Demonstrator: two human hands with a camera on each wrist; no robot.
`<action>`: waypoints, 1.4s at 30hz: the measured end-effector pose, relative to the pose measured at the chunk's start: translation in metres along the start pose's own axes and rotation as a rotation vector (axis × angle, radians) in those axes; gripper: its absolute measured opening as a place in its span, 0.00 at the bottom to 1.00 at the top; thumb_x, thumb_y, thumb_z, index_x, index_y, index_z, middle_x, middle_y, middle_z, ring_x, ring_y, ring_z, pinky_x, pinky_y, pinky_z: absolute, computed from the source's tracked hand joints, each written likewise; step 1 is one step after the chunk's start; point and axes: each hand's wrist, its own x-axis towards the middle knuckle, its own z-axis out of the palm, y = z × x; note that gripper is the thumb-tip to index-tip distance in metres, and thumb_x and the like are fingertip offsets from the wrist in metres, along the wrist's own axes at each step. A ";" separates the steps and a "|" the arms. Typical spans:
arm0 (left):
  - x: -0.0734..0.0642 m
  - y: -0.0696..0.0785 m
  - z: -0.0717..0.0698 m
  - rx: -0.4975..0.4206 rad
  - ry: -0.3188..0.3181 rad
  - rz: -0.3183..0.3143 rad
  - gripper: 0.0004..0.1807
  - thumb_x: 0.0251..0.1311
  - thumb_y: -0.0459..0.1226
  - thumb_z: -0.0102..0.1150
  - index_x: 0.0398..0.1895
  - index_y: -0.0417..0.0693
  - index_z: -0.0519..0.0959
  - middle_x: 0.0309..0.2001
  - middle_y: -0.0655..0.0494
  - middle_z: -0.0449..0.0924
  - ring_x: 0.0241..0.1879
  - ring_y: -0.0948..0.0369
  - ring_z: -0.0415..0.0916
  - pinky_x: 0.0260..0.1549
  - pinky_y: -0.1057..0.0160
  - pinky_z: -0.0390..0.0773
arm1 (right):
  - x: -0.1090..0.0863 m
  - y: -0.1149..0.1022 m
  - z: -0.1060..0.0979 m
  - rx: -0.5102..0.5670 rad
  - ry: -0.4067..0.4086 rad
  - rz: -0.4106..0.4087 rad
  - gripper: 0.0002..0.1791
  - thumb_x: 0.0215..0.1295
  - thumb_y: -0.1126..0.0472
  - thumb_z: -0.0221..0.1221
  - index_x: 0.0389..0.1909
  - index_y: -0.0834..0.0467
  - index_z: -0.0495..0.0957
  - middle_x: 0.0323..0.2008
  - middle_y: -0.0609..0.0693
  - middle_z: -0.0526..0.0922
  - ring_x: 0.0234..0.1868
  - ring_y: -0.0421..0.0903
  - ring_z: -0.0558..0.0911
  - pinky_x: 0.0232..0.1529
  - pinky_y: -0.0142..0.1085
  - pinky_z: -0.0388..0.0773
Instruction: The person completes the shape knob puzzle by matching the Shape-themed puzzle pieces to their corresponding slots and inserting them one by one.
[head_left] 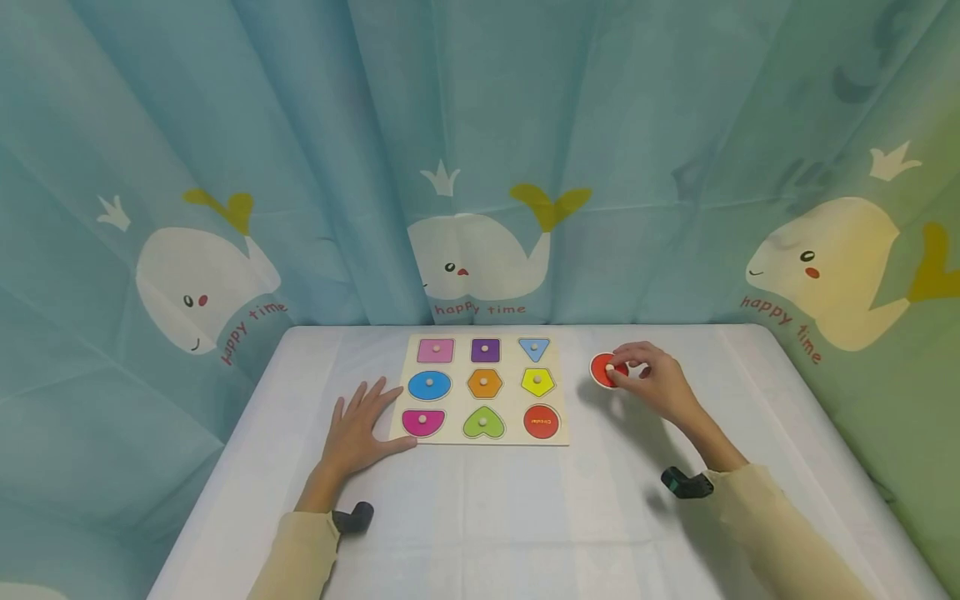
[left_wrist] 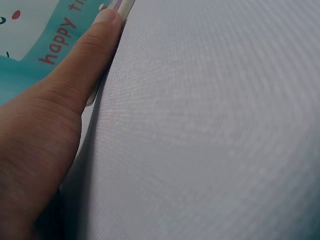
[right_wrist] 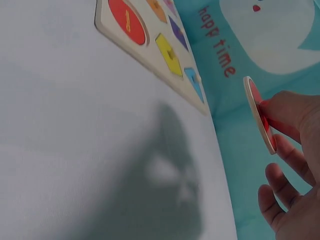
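A wooden shape puzzle board [head_left: 487, 440] lies at the middle of the white table [head_left: 525, 517], with coloured pegged pieces in its slots. Its front right round red slot [head_left: 542, 422] has printed text and no peg. My right hand [head_left: 619, 367] pinches a red round piece [head_left: 602, 370] by its peg, to the right of the board. In the right wrist view the red piece [right_wrist: 256, 97] stands tilted above the cloth, with my right hand [right_wrist: 292, 125] behind it and the board [right_wrist: 150, 51] beyond. My left hand [head_left: 358, 425] rests flat at the board's left edge, fingers spread. A finger [left_wrist: 75, 75] lies along the board edge [left_wrist: 125, 7].
A blue curtain [head_left: 480, 167] with whale prints hangs close behind and around the table. Small black cameras sit on both wrists [head_left: 352, 517] [head_left: 686, 482]. White cloth [left_wrist: 210, 125] stretches in front of the board.
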 end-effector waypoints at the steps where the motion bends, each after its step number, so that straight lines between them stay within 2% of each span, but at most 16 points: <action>1: 0.000 0.000 0.000 0.000 0.001 0.000 0.52 0.48 0.63 0.72 0.76 0.55 0.68 0.80 0.43 0.55 0.80 0.39 0.43 0.72 0.27 0.36 | 0.001 -0.002 0.002 0.003 -0.003 0.001 0.09 0.63 0.62 0.72 0.41 0.60 0.88 0.51 0.58 0.84 0.46 0.54 0.80 0.40 0.39 0.77; 9: 0.000 0.000 -0.001 -0.006 0.004 0.003 0.52 0.47 0.63 0.72 0.76 0.55 0.68 0.80 0.43 0.55 0.80 0.39 0.43 0.72 0.27 0.36 | 0.003 -0.014 0.018 0.029 -0.041 0.030 0.08 0.62 0.62 0.72 0.41 0.59 0.88 0.51 0.57 0.84 0.47 0.54 0.79 0.42 0.42 0.78; 26: 0.001 -0.002 0.001 0.005 0.006 0.009 0.52 0.47 0.63 0.72 0.76 0.55 0.68 0.80 0.44 0.56 0.79 0.39 0.44 0.71 0.26 0.38 | -0.001 -0.024 0.054 0.091 -0.079 0.048 0.09 0.61 0.61 0.73 0.42 0.57 0.89 0.51 0.54 0.84 0.49 0.52 0.79 0.45 0.41 0.79; 42: 0.001 -0.001 0.000 0.004 0.007 0.005 0.52 0.47 0.63 0.73 0.76 0.54 0.68 0.80 0.43 0.56 0.79 0.38 0.44 0.71 0.26 0.38 | -0.016 -0.026 0.083 0.137 -0.052 0.028 0.07 0.59 0.65 0.72 0.39 0.58 0.89 0.49 0.54 0.85 0.47 0.53 0.80 0.44 0.43 0.81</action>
